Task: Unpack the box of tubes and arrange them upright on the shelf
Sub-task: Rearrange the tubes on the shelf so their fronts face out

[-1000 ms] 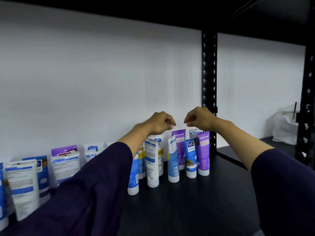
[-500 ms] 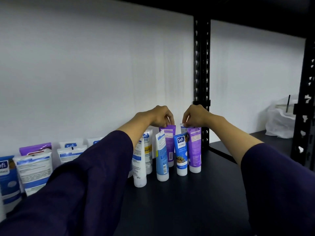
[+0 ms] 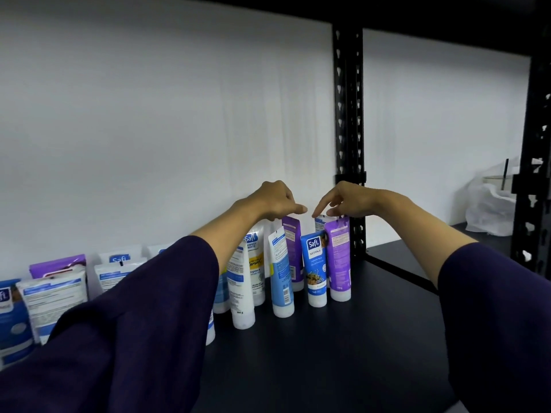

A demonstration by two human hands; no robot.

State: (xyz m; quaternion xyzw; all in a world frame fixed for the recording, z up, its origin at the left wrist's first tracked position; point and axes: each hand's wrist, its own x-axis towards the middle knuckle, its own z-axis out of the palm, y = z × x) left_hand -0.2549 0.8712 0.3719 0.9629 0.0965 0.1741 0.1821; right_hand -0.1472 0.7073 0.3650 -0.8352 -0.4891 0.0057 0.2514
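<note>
Both your hands are up over the right end of the tube row, at the back of the dark shelf (image 3: 343, 347). Your left hand (image 3: 275, 201) hangs just above a purple tube (image 3: 293, 254) in the back row; its fingers are curled under and the thumb points right, and whether they touch the tube's crimped top cannot be told. Your right hand (image 3: 347, 201) sits over a white-and-blue tube (image 3: 320, 224) and the front purple tube (image 3: 338, 260), index finger stretched down and left towards the white-and-blue one's top edge, the other fingers bent over the two tube tops; a firm grip cannot be made out.

The tubes stand cap-down against the white wall (image 3: 164, 129). In front of your hands stand a blue Safi tube (image 3: 314, 269), a light-blue tube (image 3: 280, 278) that tilts slightly, and a white tube (image 3: 241, 290). More tubes (image 3: 56, 290) run left along the wall, partly hidden by your dark left sleeve (image 3: 134, 338).

A black upright post (image 3: 348, 129) stands just right of the row. Beyond it, a white plastic bag (image 3: 489, 210) sits on the next shelf bay.
</note>
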